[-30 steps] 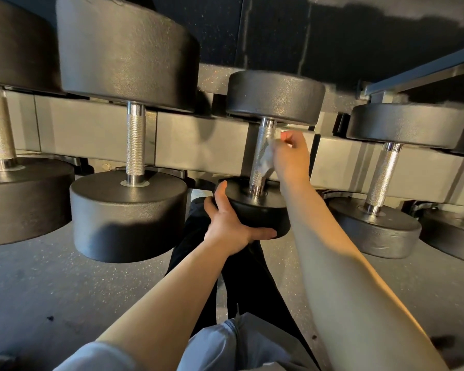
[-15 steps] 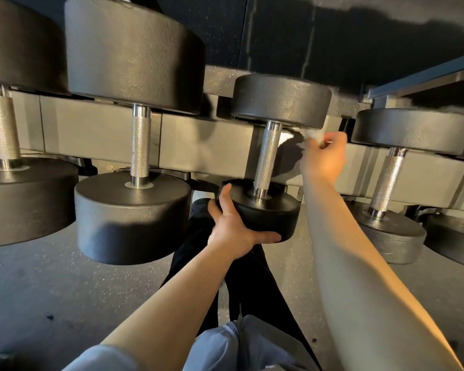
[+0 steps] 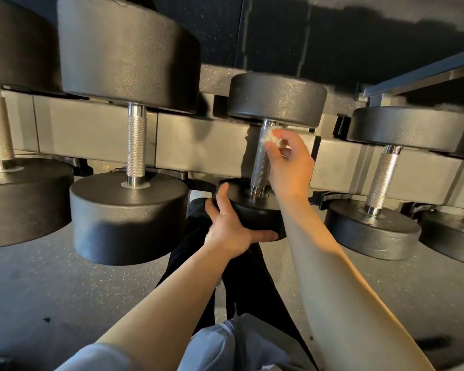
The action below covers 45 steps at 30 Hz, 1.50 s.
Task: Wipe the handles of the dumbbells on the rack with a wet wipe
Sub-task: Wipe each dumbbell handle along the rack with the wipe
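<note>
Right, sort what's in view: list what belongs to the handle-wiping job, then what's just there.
Part of the job:
- wet wipe, bunched in the right hand against the handle top
- small dumbbell's handle
- left hand, holding that dumbbell's near head
- neighbouring dumbbell handles
- rack

Just there:
- speckled floor
- dark wall

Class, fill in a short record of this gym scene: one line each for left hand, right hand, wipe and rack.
left hand: grips the near head of the small dumbbell
right hand: pinches the wipe
wipe: bunched, white, against the top of the knurled handle
rack: grey, holds several dumbbells side by side
</note>
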Each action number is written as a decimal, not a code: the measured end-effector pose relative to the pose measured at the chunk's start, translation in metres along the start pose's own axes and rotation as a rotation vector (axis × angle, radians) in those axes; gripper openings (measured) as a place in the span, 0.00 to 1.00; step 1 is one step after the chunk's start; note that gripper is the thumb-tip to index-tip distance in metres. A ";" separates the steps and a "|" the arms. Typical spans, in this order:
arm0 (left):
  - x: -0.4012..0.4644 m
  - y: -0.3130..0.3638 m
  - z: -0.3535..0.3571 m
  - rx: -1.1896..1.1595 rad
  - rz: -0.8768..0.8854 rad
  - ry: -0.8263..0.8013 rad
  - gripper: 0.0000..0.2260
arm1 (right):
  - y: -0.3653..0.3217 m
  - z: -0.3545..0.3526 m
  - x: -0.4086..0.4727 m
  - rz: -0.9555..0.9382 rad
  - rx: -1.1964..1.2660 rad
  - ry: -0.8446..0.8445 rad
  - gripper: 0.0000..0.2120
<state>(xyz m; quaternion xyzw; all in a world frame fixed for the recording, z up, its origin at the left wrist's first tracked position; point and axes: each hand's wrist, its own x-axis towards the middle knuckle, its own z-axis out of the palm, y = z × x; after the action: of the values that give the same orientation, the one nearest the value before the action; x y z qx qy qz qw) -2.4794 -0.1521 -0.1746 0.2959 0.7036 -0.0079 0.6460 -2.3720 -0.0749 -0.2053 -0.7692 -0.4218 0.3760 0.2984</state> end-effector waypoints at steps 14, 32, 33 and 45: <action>0.001 -0.001 -0.002 0.010 0.015 -0.017 0.61 | 0.021 -0.033 -0.009 0.131 -0.375 -0.603 0.07; -0.001 0.004 -0.003 0.006 -0.018 -0.023 0.60 | 0.023 -0.008 0.032 0.469 0.082 -0.371 0.13; -0.002 0.003 -0.004 0.006 -0.019 -0.024 0.60 | 0.022 -0.013 0.032 0.401 -0.033 -0.418 0.12; -0.003 0.004 -0.003 0.023 -0.016 -0.006 0.60 | 0.001 -0.015 0.035 0.570 0.444 -0.406 0.13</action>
<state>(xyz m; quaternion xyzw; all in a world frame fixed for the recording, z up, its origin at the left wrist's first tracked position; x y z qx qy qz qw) -2.4808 -0.1486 -0.1700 0.2977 0.7040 -0.0220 0.6445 -2.3464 -0.0466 -0.2090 -0.6822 -0.1511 0.6696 0.2518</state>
